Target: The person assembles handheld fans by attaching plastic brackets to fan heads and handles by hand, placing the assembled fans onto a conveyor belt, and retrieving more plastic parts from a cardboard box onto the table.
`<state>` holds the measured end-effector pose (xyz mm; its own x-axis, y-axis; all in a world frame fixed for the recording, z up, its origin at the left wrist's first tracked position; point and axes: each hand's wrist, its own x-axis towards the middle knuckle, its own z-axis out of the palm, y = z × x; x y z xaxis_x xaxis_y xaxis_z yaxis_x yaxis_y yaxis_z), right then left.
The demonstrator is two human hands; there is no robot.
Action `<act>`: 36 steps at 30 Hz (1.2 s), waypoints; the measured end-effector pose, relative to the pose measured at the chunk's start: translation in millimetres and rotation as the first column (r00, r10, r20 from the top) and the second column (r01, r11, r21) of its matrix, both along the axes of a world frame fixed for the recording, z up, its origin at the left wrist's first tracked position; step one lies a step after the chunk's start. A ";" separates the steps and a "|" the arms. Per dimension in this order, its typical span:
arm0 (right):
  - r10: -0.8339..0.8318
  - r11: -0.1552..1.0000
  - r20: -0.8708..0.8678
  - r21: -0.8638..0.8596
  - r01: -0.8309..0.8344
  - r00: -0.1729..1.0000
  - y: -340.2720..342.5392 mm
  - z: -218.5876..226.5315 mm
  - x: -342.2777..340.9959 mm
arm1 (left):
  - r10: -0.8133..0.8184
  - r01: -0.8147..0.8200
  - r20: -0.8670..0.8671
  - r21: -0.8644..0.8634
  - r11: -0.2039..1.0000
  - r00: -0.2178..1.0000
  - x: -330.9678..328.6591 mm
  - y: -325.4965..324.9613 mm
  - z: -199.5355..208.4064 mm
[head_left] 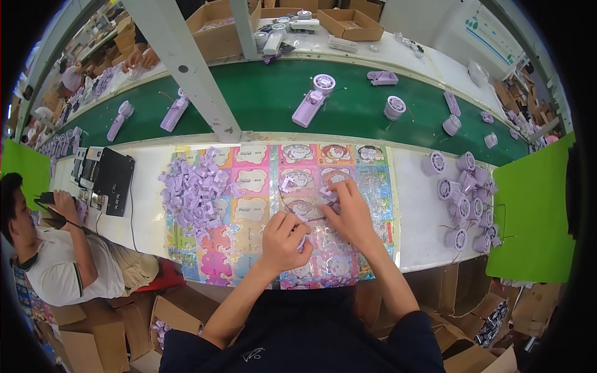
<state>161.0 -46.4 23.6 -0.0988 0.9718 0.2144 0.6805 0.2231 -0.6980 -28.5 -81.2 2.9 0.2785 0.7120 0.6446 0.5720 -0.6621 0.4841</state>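
Observation:
My left hand (285, 244) is closed around a lilac plastic part (303, 243), most of it hidden by the fingers. To its right, my right hand (351, 214) pinches another small lilac plastic piece (329, 195) between thumb and fingers. A thin dark wire (316, 219) runs between the two hands. Just beyond them, a loose lilac piece (287, 184) lies on the colourful printed mat (250, 210). Left of my hands is a heap of small lilac plastic pieces (194, 191).
Lilac round fan heads (458, 208) with wires cluster at the right. Beyond the table, a green conveyor belt (267, 93) carries lilac fan bodies (309, 107). A grey post (186, 68) rises at the belt's near edge. A co-worker (74, 248) sits left, past a black panel (116, 181).

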 end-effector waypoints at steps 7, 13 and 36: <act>-0.030 0.999 -0.102 -0.028 0.027 0.994 12.4 -19.4 2.8 | -0.004 0.003 0.008 0.021 1.000 1.000 1.6 0.8 -1.8; 0.061 0.934 -0.510 -0.273 -0.229 0.858 3.6 -4.6 0.0 | 0.018 -0.023 0.098 0.047 0.999 0.995 0.3 -0.4 -5.5; -0.102 0.961 -0.630 -0.263 -0.087 0.770 -26.1 -30.3 -48.0 | 0.039 -0.045 0.093 0.065 0.997 0.995 1.2 -3.6 -10.7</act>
<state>113.1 -72.5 -6.7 -0.0254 0.9990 -0.0365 0.0635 -0.0349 -0.9974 -27.3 -84.8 -7.8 0.1871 0.6758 0.7129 0.5551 -0.6715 0.4908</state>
